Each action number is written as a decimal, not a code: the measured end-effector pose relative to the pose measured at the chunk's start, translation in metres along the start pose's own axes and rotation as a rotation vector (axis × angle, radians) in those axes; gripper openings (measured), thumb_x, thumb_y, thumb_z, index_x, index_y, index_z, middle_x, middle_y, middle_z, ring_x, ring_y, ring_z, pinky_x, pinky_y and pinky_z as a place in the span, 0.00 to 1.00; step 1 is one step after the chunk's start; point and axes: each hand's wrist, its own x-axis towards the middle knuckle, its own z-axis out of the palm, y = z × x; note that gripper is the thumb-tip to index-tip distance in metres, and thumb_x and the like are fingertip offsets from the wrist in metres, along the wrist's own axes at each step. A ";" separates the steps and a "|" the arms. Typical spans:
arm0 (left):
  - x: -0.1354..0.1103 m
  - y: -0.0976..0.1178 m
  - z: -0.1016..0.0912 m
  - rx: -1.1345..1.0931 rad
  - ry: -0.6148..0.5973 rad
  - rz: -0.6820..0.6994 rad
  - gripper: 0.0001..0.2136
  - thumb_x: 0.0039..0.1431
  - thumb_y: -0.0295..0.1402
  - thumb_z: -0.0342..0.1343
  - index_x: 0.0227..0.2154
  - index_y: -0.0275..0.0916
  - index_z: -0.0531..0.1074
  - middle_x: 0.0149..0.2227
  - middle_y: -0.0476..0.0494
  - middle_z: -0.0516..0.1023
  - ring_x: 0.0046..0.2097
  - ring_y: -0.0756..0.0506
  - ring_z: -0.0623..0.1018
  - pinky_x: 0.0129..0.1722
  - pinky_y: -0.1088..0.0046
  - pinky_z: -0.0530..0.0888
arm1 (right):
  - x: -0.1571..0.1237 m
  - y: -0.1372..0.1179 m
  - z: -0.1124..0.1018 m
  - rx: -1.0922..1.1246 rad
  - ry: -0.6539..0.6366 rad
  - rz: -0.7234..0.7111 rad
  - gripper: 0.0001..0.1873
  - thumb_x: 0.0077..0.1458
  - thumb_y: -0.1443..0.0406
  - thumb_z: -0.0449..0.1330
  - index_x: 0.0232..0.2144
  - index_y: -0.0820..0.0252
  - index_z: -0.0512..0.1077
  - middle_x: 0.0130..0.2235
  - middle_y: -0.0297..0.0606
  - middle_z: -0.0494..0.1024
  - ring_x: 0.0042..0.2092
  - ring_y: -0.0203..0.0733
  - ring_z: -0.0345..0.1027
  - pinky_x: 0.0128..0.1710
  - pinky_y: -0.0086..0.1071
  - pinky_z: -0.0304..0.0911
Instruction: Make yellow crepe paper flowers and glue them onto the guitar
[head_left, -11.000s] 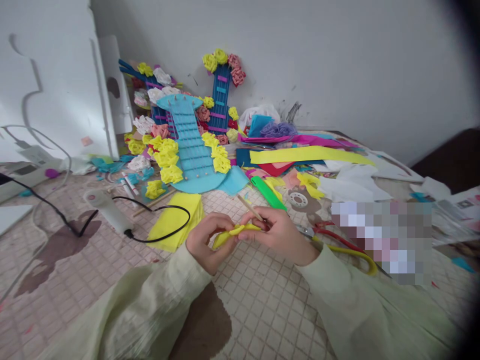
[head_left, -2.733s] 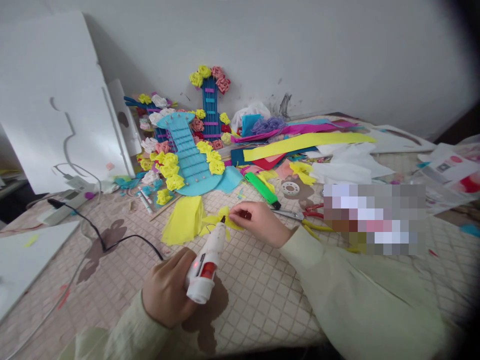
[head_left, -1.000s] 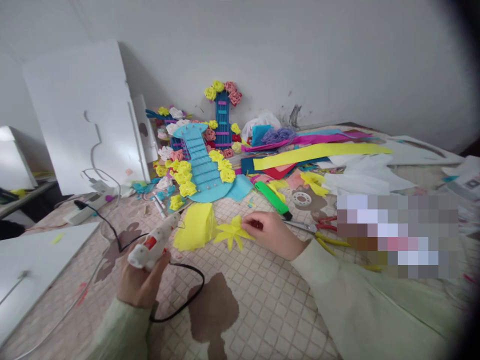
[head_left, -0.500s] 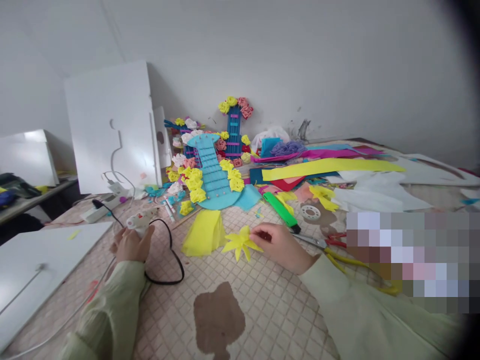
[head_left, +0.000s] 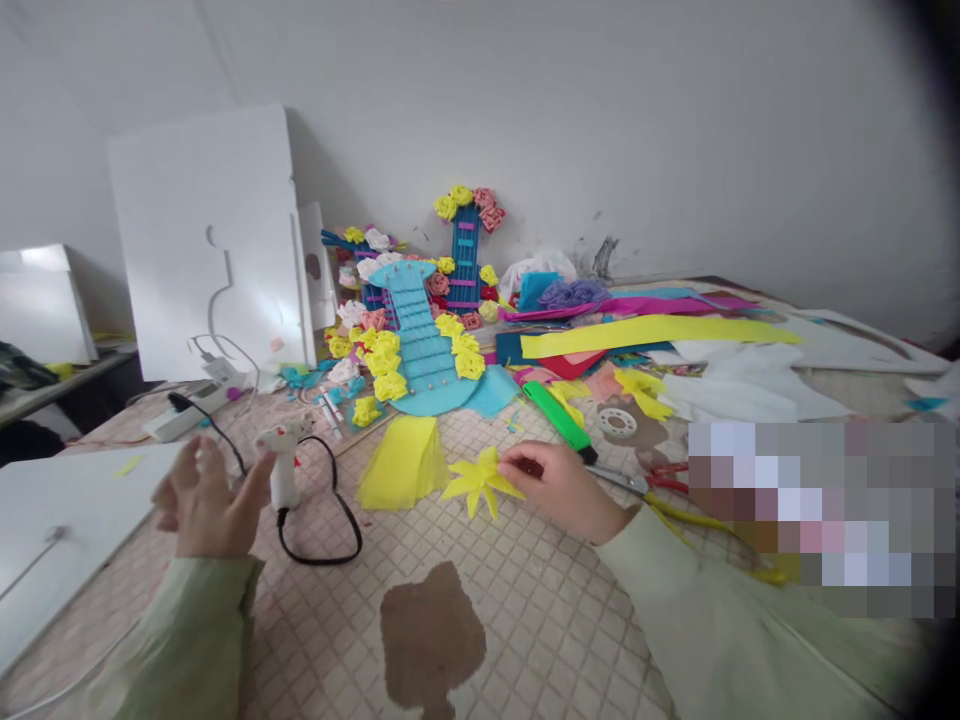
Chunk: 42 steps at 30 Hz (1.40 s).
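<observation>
My left hand [head_left: 214, 495] is open, fingers apart, just left of a white glue gun [head_left: 283, 470] that rests on the table with its black cord [head_left: 349, 510] looped beside it. Between the thumb and fingers of my right hand [head_left: 559, 485] is one petal of a yellow paper flower [head_left: 482, 482], its pointed petals spread out. Left of the flower lies a stack of yellow crepe paper pieces [head_left: 401, 463]. A green utility knife [head_left: 559, 420] and scissors [head_left: 630, 480] lie close to my right hand.
Light-blue guitar shape [head_left: 421, 350] with yellow paper flowers stands at the back. A yellow paper strip [head_left: 660, 335] and white sheets lie back right. A power strip [head_left: 187, 412] sits at left, beside a white board [head_left: 82, 530]. The tabletop [head_left: 337, 640] has a brown worn patch.
My left hand has let go of the glue gun and moved left, its fingers spreading. The right hand still holds the yellow flower in nearly the same place.
</observation>
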 end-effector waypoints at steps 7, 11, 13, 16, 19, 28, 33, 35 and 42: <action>-0.037 0.115 -0.004 -0.574 -0.293 0.333 0.16 0.53 0.41 0.48 0.43 0.39 0.65 0.46 0.40 0.69 0.48 0.41 0.67 0.47 0.58 0.65 | 0.000 -0.003 -0.001 -0.020 -0.048 0.016 0.08 0.51 0.65 0.54 0.26 0.62 0.71 0.29 0.36 0.75 0.29 0.36 0.66 0.28 0.28 0.60; -0.041 0.146 0.033 -0.787 -0.726 0.221 0.16 0.48 0.39 0.54 0.39 0.37 0.67 0.43 0.39 0.72 0.45 0.42 0.71 0.41 0.63 0.70 | 0.000 -0.005 -0.005 0.021 -0.080 -0.009 0.07 0.51 0.64 0.54 0.27 0.62 0.71 0.31 0.37 0.75 0.32 0.36 0.66 0.31 0.29 0.61; -0.041 0.151 0.046 -0.889 -0.858 0.176 0.13 0.47 0.38 0.55 0.35 0.36 0.68 0.38 0.41 0.74 0.40 0.44 0.73 0.38 0.66 0.71 | 0.000 -0.005 -0.006 0.031 -0.093 -0.029 0.07 0.52 0.64 0.54 0.28 0.62 0.70 0.31 0.37 0.75 0.32 0.36 0.66 0.31 0.29 0.61; -0.043 0.154 0.056 -1.000 -0.895 0.138 0.10 0.47 0.36 0.56 0.30 0.35 0.68 0.31 0.45 0.72 0.35 0.47 0.73 0.35 0.70 0.71 | -0.001 -0.005 -0.006 0.043 -0.099 -0.035 0.07 0.52 0.64 0.54 0.29 0.62 0.71 0.31 0.36 0.75 0.32 0.36 0.66 0.32 0.29 0.62; -0.047 0.153 0.060 -1.079 -0.918 0.059 0.09 0.46 0.34 0.57 0.29 0.35 0.67 0.29 0.48 0.69 0.33 0.48 0.71 0.33 0.73 0.70 | -0.002 -0.006 -0.005 0.054 -0.105 -0.036 0.06 0.51 0.66 0.54 0.29 0.62 0.71 0.32 0.36 0.75 0.33 0.35 0.67 0.32 0.28 0.62; -0.055 0.153 0.060 -1.237 -0.938 -0.085 0.10 0.43 0.33 0.60 0.28 0.35 0.67 0.28 0.50 0.66 0.30 0.50 0.71 0.30 0.75 0.70 | -0.002 -0.010 -0.004 0.061 -0.106 -0.036 0.04 0.50 0.69 0.55 0.29 0.62 0.71 0.32 0.36 0.75 0.33 0.35 0.67 0.31 0.28 0.62; -0.062 0.151 0.061 -1.370 -0.866 -0.070 0.07 0.44 0.31 0.60 0.27 0.37 0.68 0.30 0.51 0.67 0.32 0.51 0.72 0.32 0.77 0.73 | -0.003 -0.011 -0.002 0.089 -0.087 -0.029 0.04 0.50 0.69 0.54 0.29 0.62 0.70 0.31 0.35 0.73 0.33 0.34 0.66 0.31 0.28 0.62; -0.065 0.150 0.061 -1.394 -0.875 -0.079 0.06 0.46 0.30 0.59 0.28 0.38 0.68 0.31 0.51 0.67 0.31 0.52 0.73 0.32 0.77 0.74 | -0.004 -0.011 -0.001 0.102 -0.081 -0.025 0.04 0.50 0.69 0.55 0.29 0.63 0.70 0.31 0.35 0.73 0.32 0.34 0.65 0.31 0.27 0.62; -0.065 0.150 0.061 -1.375 -0.877 -0.110 0.08 0.46 0.30 0.59 0.28 0.36 0.66 0.30 0.51 0.70 0.29 0.53 0.74 0.31 0.78 0.74 | -0.004 -0.013 0.000 0.095 -0.060 -0.025 0.01 0.48 0.70 0.56 0.27 0.63 0.68 0.29 0.33 0.71 0.29 0.31 0.62 0.28 0.25 0.60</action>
